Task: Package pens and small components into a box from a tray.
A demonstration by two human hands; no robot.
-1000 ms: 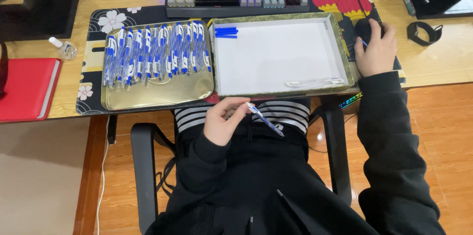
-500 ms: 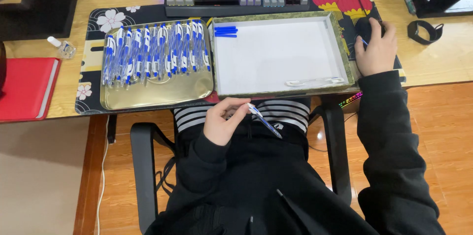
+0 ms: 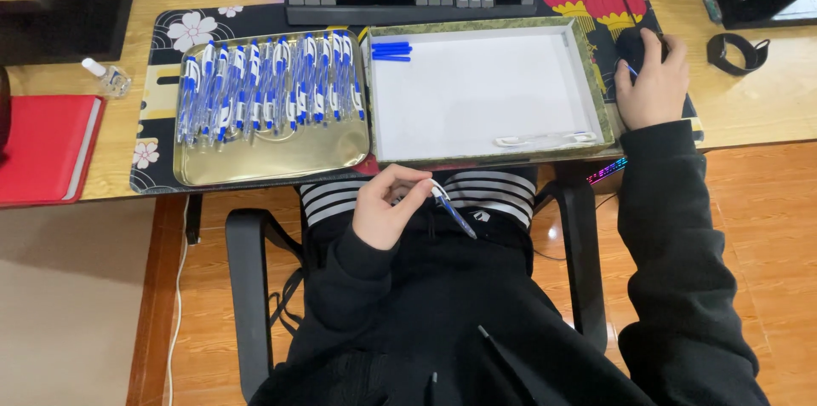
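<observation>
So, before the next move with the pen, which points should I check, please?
1. Left hand grips the blue-and-clear pen: ok.
2. Pen cap on or off: cannot tell.
3. Right hand free: not ok, it rests on the black mouse.
4. White-lined tray has bare room: ok; only blue caps and clear parts lie in it.
5. Gold tray holds its row of pens in order: ok.

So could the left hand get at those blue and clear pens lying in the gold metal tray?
Probably yes: the left hand sits just below the gold metal tray, nothing between, though it already holds a blue and clear pen.
</observation>
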